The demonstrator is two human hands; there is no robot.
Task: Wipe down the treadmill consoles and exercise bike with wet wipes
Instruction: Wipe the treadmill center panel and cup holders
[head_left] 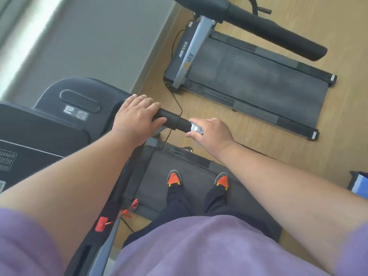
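The right hand (214, 131) has its grip curled round a crumpled white wet wipe (196, 128), pressing it against the free end of the black padded treadmill handrail (174, 121). The left hand (137, 116) wraps the same rail further in, fingers over the top and thumb beneath, near where the rail meets the dark grey treadmill console (65, 108).

From here the main risk looks like the wipe slipping off the rail's end. It sits right at the tip, so a stroke carried further outward would leave the hand wiping air, and the bunched wipe could drop to the wooden floor (219, 108) or onto the dark treadmill belt (159, 186) where the person's orange-toed shoes (174, 179) stand. Being wadded rather than spread, the wipe probably touches only a narrow band of the rail, so its underside may be missed. The stretch under the left hand also stays uncleaned unless that hand shifts.

A red safety-key cord (127, 211) hangs beside the belt near the person's legs; a step back could snag it. A thin black power cable (177, 100) trails across the floor just beyond the rail. A second grey-framed treadmill (258, 80) stands well apart, and whether it has been wiped cannot be told.
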